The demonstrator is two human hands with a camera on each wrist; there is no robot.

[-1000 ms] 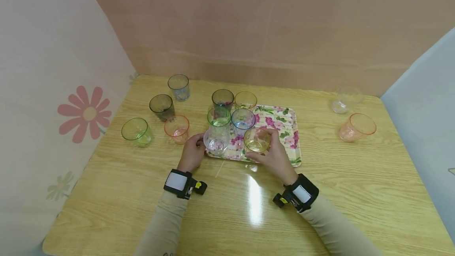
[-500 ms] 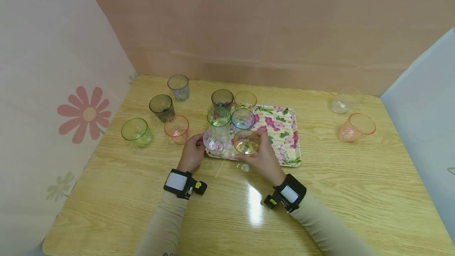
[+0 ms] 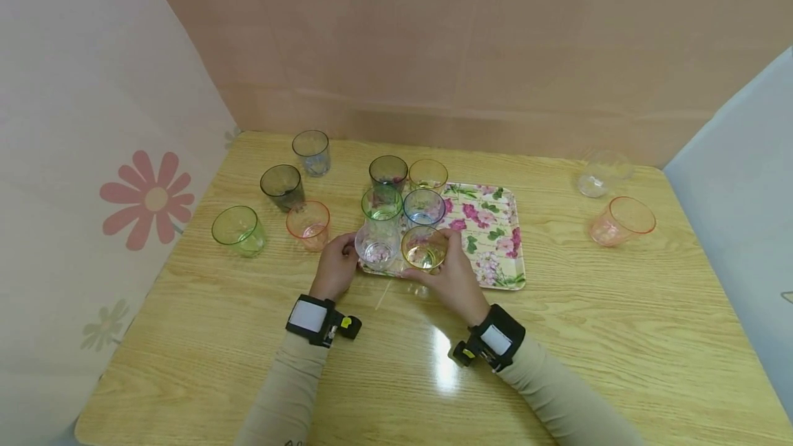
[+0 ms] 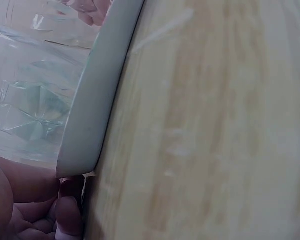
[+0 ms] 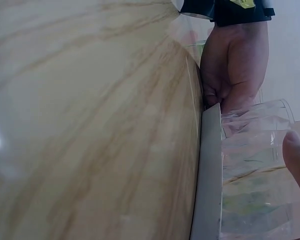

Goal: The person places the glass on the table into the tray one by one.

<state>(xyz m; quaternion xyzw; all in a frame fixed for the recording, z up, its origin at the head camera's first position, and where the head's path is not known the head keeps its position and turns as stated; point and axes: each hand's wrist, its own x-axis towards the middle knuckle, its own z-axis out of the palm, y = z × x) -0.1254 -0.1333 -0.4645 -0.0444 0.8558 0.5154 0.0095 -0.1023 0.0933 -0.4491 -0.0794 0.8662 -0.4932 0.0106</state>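
Note:
My right hand (image 3: 455, 277) grips a yellow cup (image 3: 423, 253) at the front of the flowered tray (image 3: 504, 222), thumb and fingers around its sides. Right beside it on the tray stands a clear cup (image 3: 376, 250). My left hand (image 3: 334, 268) holds the tray's front left corner, its fingers curled at the edge; the left wrist view shows those fingers (image 4: 30, 182) right against the pale tray wall (image 4: 87, 125). Behind the front cups are a blue cup (image 3: 424, 207), a green cup (image 3: 381, 204), a dark grey cup (image 3: 388, 171) and another yellow cup (image 3: 428, 173).
Left of the tray on the wooden table (image 3: 396, 377) stand a green cup (image 3: 239, 231), an orange cup (image 3: 309, 224), a dark cup (image 3: 282, 186) and a bluish cup (image 3: 312, 152). At far right are another orange cup (image 3: 621, 221) and a clear cup (image 3: 602, 174).
My right hand has moved left with the yellow cup, from the tray's middle to close beside the clear cup. The left hand and tray have stayed still.

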